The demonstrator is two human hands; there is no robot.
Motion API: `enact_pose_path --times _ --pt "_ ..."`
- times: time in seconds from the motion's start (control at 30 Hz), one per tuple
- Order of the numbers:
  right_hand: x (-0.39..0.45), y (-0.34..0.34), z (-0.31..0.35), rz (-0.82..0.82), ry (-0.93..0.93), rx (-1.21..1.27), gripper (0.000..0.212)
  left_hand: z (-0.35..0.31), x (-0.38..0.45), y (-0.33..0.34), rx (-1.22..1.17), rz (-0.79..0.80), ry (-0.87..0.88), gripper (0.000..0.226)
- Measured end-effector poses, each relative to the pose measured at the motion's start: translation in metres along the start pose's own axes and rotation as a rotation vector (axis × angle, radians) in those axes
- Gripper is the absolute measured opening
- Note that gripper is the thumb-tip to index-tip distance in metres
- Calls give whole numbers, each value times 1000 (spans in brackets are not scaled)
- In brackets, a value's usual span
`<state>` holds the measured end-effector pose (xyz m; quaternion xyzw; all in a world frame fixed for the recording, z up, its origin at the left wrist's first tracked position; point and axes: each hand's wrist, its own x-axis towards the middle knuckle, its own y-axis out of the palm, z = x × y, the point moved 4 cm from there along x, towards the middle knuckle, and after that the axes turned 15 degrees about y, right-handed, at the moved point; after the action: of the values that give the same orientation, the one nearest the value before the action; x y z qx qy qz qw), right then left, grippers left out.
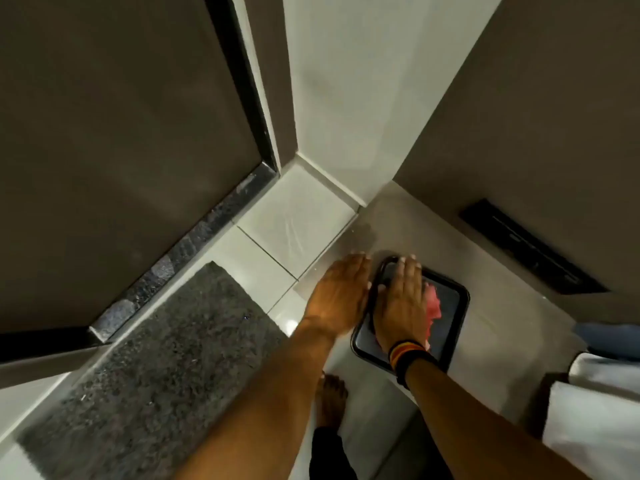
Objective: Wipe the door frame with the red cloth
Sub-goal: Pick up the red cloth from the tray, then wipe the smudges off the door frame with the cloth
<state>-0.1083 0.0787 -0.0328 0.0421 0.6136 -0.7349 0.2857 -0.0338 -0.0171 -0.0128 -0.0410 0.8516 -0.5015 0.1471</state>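
Both forearms are bare, with no sleeves in view. The right wrist wears a stack of bands (408, 355): thin red and yellow stripes nearest the hand, then a broad black strap. One foot (331, 398) is bare beneath a dark trouser leg (329, 453)

Floor tiles (294, 220) appeared glossy and smooth, pale, with a light reflection. Mat (145, 362) was grey, coarse-piled textile, matt. Threshold strip (180, 251) looked like polished dark speckled stone. Door (104, 150) was brown, matt, smooth. Tray (457, 306) was dark, smooth, faintly shiny, likely plastic. Red cloth (434, 308) was soft, crumpled fabric. Wristband (408, 355) looked woven.
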Motion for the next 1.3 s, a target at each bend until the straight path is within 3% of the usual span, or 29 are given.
enact_pose_path --times 0.13,0.3,0.4,0.53,0.6,0.77,0.9,1.03,1.17,1.3 --pt "12 10 -53 -23 385 168 70 -20 17 46 -204 77 -124 30" --pt "28 28 -94 139 527 212 74 -34 38 86 -376 141 -337 30" --pt "39 30 -97 136 547 326 59 -34 45 92 -455 77 -441 43" --pt "41 17 -96 215 646 543 19 -32 43 76 -602 -23 -466 21" --pt "35 0 -89 222 636 665 11 -28 35 53 -646 -75 -449 17" --pt "14 -72 -17 235 429 878 17 -17 10 -61 -677 -268 -351 9" --pt "-13 -156 90 251 181 996 18 -2 -31 -202 -609 -434 -311 11" --pt "-75 -254 208 259 -56 1087 34 2 -98 -353 -480 -616 -263 14" --pt "-191 -359 343 258 -377 1121 55 -8 -219 -526 -242 -808 -219 16" --pt "-320 -439 470 294 -747 1006 59 -21 -369 -657 -68 -1037 -245 19"
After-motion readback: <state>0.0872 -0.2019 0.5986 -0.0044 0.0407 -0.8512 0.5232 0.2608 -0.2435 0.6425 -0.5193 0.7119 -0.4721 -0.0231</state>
